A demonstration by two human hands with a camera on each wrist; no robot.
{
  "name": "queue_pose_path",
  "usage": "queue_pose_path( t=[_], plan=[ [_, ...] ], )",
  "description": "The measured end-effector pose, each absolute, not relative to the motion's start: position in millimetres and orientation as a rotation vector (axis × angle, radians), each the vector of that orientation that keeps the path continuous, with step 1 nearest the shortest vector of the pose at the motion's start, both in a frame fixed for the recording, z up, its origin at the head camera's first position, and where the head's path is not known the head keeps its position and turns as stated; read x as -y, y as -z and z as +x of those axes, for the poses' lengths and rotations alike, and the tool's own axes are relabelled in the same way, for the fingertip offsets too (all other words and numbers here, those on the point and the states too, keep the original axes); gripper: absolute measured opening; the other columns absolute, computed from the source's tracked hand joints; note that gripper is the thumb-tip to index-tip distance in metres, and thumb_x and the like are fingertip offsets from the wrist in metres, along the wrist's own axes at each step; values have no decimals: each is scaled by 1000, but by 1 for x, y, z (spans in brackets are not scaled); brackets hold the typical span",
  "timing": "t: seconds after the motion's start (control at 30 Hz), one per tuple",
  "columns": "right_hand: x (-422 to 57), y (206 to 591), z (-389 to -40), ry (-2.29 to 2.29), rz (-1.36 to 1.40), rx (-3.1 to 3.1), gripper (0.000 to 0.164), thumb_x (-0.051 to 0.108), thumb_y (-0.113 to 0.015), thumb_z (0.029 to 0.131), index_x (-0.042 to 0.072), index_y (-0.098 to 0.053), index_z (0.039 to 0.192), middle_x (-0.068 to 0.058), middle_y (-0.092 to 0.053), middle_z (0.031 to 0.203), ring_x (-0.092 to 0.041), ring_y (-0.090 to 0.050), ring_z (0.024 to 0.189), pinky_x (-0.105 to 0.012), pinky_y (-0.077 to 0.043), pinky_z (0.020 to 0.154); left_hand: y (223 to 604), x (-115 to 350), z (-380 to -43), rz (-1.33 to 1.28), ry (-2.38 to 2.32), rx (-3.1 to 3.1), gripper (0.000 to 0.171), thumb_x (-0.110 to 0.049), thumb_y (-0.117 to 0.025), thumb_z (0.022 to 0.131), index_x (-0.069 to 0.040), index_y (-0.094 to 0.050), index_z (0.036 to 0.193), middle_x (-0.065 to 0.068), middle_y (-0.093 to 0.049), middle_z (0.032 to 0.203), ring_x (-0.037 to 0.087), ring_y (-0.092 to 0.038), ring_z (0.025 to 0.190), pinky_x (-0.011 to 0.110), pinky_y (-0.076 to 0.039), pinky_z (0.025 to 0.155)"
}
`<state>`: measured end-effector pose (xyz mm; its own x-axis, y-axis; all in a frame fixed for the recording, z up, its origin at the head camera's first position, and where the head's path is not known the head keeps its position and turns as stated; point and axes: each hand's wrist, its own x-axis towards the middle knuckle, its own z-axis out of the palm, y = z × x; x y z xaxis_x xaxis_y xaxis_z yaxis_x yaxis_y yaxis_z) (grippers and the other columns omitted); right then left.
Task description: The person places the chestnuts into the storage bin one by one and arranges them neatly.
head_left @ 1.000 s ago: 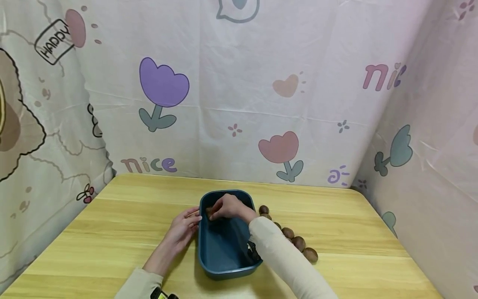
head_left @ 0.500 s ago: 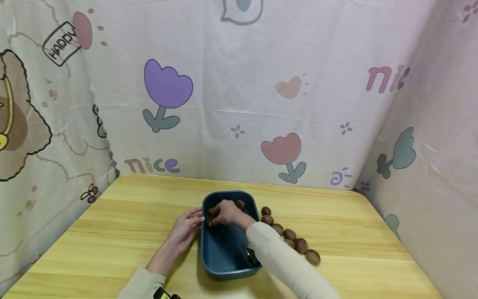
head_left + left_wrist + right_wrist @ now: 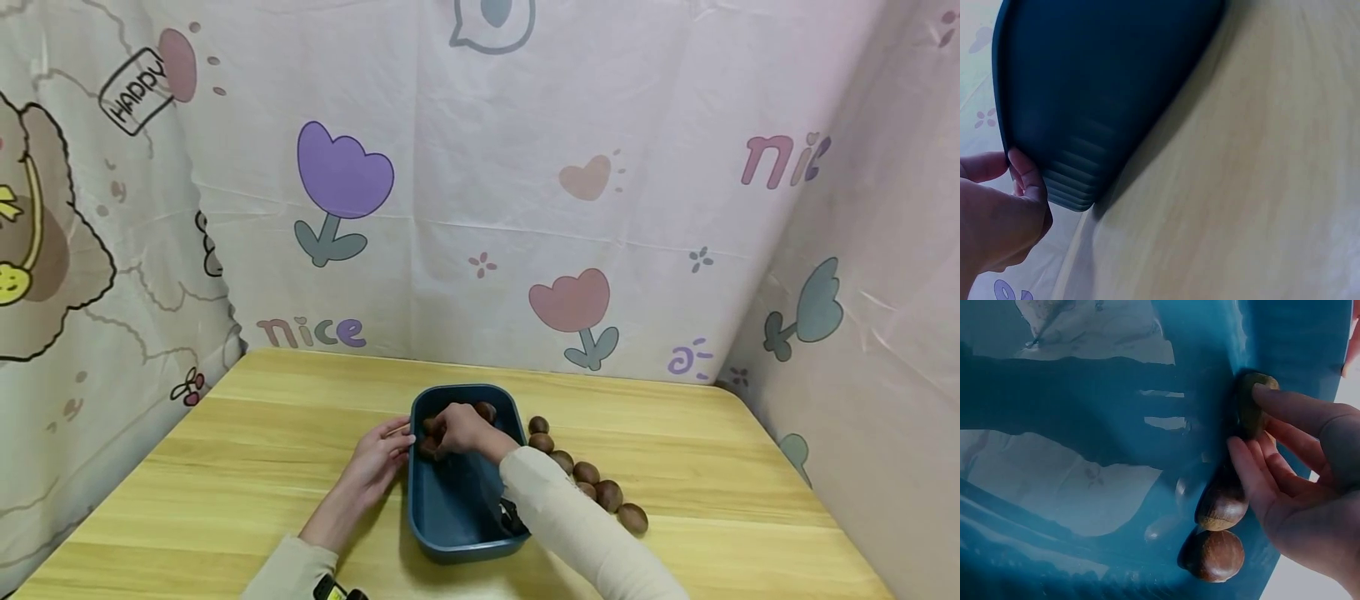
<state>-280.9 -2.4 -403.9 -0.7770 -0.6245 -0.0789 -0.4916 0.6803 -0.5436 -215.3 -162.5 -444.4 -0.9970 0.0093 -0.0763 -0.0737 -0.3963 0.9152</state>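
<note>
A dark blue deep rectangular box (image 3: 468, 552) stands on the table, its long side pointing away from me. My left hand (image 3: 371, 465) is at its left side, thumb and finger pinching the rim in the left wrist view. Inside the box, my right hand (image 3: 467, 428) is by the far left wall. Its thumb and fingers pinch a dark chestnut (image 3: 1247, 411) close to the wall, as the right wrist view shows. Lined up beside that one are a glossy brown chestnut (image 3: 1224, 503) and a rounder chestnut (image 3: 1215, 556). Another chestnut (image 3: 486, 412) shows at the box's far right.
Several loose chestnuts (image 3: 587, 472) lie in a slanting row on the wooden table (image 3: 300, 400), right of the box. My right sleeve (image 3: 577, 525) crosses the box's right wall. A patterned cloth (image 3: 480, 167) hangs behind the table and at both sides.
My right hand has shifted slightly toward the near side along the left wall, and chestnuts behind it have come into sight. The left hand stays at the rim. The whole head view has drifted slightly.
</note>
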Motion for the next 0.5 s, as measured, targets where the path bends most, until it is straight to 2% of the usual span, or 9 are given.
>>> queue_pose_path(
  t=[0.1,0.33,0.5],
  plan=[
    [3,404,-281,730,-895,-2645,14,6,-80,77,5,-74,90,3,-63,73,-10,-54,66,-20,-47,65,446,163,-214,-32,-2601,-1688,40,0,-58,91,12,-45,127,13,-56,104,14,-56,84,23,-47,73],
    [2,407,-280,774,-901,-2651,16,5,-80,78,4,-74,92,3,-64,74,-9,-55,66,-20,-49,67,442,160,-217,-218,-2534,-1734,43,4,-50,95,12,-37,135,12,-55,108,14,-54,85,24,-46,73],
    [0,407,-280,789,-943,-2665,17,5,-81,76,5,-75,92,3,-67,76,-8,-56,68,-20,-49,70,442,159,-218,-242,-2537,-1726,41,5,-49,95,11,-39,135,13,-55,108,15,-54,84,24,-46,72]
  ],
)
